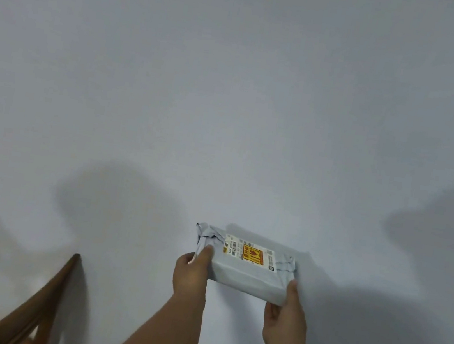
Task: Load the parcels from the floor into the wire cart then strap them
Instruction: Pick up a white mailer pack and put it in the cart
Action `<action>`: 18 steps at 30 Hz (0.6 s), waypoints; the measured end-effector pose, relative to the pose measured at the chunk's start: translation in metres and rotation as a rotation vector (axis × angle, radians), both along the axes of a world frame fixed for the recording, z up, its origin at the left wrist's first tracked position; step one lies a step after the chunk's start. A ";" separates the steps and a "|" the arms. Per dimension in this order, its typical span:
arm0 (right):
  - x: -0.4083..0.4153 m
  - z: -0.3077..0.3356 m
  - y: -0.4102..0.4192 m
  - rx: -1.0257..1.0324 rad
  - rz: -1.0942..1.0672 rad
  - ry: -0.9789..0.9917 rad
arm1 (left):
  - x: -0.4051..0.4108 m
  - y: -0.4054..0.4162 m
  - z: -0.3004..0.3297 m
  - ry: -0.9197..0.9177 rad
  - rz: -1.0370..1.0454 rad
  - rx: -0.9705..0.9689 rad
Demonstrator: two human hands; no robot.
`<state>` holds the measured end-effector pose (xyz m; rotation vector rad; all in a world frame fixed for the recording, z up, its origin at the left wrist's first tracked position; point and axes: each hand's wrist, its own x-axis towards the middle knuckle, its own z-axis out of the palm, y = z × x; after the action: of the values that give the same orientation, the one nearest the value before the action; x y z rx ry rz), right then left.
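Parcel [247, 266] apparently gripped by both hands.

Likely home room: plain white wall [233, 84], wooden chair [31, 313].

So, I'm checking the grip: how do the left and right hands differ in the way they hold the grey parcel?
The left hand grips the parcel's crumpled end, thumb on top; the right hand grips the opposite near corner, thumb up along its side. The left sits higher in view than the right. Both hold the same parcel.
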<state>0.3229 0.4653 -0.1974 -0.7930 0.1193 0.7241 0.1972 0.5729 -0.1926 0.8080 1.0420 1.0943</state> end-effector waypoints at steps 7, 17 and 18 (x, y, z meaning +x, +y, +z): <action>0.012 -0.016 -0.025 0.046 -0.011 0.065 | 0.017 -0.027 -0.014 -0.066 0.037 -0.073; 0.051 -0.026 -0.083 0.130 -0.257 -0.005 | 0.083 -0.072 -0.018 -0.091 -0.172 0.012; 0.055 -0.029 -0.091 0.135 -0.293 0.000 | 0.089 -0.077 -0.018 -0.093 -0.201 0.017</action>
<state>0.3779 0.3743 -0.2265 -0.6296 0.1806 0.4497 0.2858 0.4955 -0.2102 0.8484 0.8547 0.9608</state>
